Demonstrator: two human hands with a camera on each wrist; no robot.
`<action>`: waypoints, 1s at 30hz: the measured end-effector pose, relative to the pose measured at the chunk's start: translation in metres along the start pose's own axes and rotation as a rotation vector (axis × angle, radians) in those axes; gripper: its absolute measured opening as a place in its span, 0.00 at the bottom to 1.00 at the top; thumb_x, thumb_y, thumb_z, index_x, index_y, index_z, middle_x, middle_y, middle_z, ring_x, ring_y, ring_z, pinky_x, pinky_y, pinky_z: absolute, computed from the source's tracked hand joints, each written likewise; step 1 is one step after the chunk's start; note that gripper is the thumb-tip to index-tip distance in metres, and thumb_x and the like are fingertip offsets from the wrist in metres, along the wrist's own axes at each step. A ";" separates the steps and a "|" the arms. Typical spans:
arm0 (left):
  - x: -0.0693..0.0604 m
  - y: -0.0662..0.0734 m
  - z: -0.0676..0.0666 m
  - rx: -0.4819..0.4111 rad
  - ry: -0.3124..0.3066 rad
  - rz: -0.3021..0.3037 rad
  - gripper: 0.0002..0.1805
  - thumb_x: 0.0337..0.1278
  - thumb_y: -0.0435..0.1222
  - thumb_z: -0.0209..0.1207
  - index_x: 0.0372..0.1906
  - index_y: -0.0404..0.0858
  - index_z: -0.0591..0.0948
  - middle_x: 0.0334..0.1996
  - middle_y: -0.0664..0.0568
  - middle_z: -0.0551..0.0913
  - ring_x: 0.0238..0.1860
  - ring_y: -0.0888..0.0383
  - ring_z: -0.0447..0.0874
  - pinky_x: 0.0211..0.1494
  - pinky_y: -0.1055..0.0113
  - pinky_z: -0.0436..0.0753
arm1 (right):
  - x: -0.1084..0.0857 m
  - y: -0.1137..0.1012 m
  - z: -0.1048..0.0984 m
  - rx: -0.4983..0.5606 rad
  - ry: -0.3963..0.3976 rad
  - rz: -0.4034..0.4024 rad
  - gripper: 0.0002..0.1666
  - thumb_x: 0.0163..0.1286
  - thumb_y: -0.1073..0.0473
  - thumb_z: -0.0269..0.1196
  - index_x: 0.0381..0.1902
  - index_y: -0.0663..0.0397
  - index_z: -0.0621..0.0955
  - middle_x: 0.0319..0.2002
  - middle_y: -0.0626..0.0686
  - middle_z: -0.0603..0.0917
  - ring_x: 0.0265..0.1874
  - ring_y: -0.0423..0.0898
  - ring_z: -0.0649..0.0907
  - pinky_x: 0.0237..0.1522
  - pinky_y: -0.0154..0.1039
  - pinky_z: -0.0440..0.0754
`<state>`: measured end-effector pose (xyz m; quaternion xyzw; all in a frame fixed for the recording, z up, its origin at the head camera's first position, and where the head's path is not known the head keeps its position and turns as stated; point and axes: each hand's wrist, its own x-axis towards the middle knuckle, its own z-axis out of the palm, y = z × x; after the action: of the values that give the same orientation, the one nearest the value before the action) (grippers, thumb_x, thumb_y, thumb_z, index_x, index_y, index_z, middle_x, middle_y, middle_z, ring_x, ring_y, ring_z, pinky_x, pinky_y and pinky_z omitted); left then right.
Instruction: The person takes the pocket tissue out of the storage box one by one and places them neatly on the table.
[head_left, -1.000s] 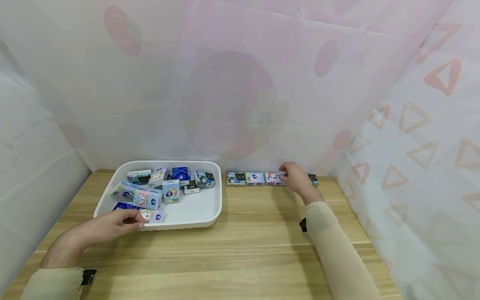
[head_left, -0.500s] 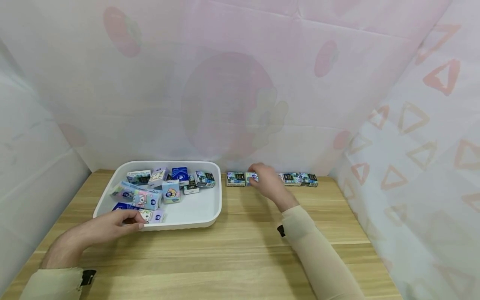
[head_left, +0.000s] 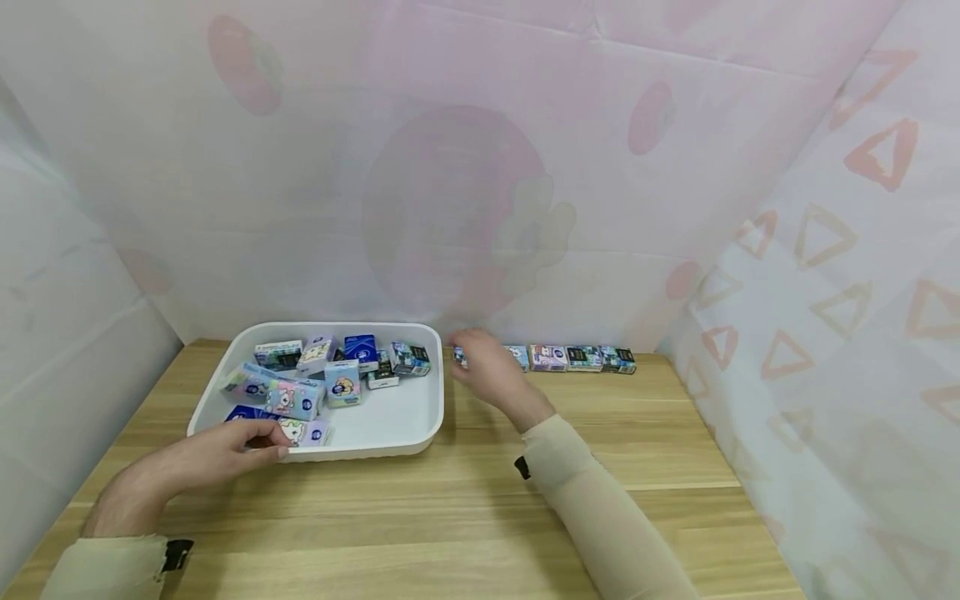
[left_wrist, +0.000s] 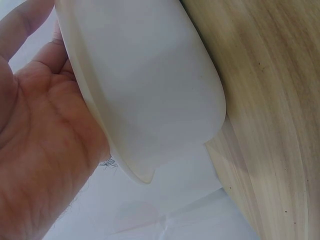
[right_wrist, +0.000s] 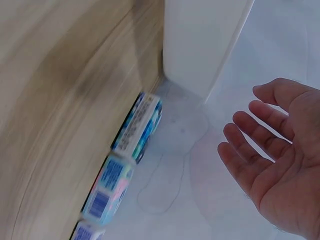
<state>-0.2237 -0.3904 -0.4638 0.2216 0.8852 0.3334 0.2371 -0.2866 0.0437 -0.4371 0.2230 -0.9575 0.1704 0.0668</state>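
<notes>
Near its front-left corner, a white tray (head_left: 405, 425) has its rim held by my left hand (head_left: 217, 454), fingers over the edge and thumb on the outer side. Several pocket tissue packs (head_left: 343, 383) lie jumbled inside the tray; my left fingers partly cover one. My right hand (head_left: 491, 375) hovers at the left end of a row of tissue packs (head_left: 548, 357) along the back wall. It hides much of the leftmost dark-patterned pack (right_wrist: 137, 125). In the right wrist view, the right hand's fingers are loosely bent, apart from the packs, with nothing in them.
The wooden table (head_left: 450, 517) carries both tray and row. A printed cloth (head_left: 465, 208) hangs right behind them, and another patterned cloth (head_left: 847, 333) bounds the right side. The tray's right wall stands close to the row's left end.
My right hand has travelled leftward along the row, from its right part to its left end, uncovering the packs on the right. The left hand and tray have stayed put.
</notes>
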 end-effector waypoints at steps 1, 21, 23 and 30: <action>0.000 0.000 0.000 -0.004 0.000 -0.010 0.07 0.90 0.37 0.63 0.53 0.38 0.88 0.45 0.53 0.84 0.43 0.67 0.76 0.46 0.70 0.78 | 0.002 -0.004 0.002 0.001 -0.004 -0.006 0.22 0.85 0.60 0.71 0.71 0.59 0.87 0.69 0.59 0.92 0.72 0.58 0.89 0.79 0.54 0.86; -0.001 0.003 0.001 0.021 0.013 -0.026 0.08 0.91 0.37 0.63 0.55 0.37 0.88 0.46 0.54 0.85 0.44 0.65 0.76 0.46 0.70 0.78 | 0.023 -0.078 0.038 -0.038 -0.094 -0.040 0.28 0.89 0.53 0.71 0.81 0.47 0.83 0.78 0.50 0.88 0.77 0.49 0.88 0.78 0.44 0.87; 0.000 0.003 0.001 0.018 0.015 -0.033 0.08 0.91 0.37 0.63 0.55 0.37 0.88 0.46 0.54 0.85 0.44 0.65 0.76 0.46 0.71 0.78 | 0.025 -0.085 0.043 -0.048 -0.103 -0.051 0.29 0.89 0.52 0.71 0.81 0.46 0.82 0.78 0.49 0.88 0.78 0.48 0.87 0.79 0.43 0.86; -0.001 0.003 0.001 0.010 0.018 -0.024 0.08 0.90 0.38 0.64 0.54 0.38 0.88 0.45 0.53 0.85 0.44 0.66 0.77 0.46 0.70 0.79 | 0.034 -0.105 0.060 -0.092 -0.107 -0.079 0.30 0.89 0.50 0.71 0.83 0.43 0.82 0.77 0.46 0.88 0.75 0.45 0.88 0.76 0.39 0.87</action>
<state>-0.2220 -0.3882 -0.4616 0.2090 0.8916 0.3278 0.2320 -0.2727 -0.0802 -0.4547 0.2663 -0.9569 0.1115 0.0324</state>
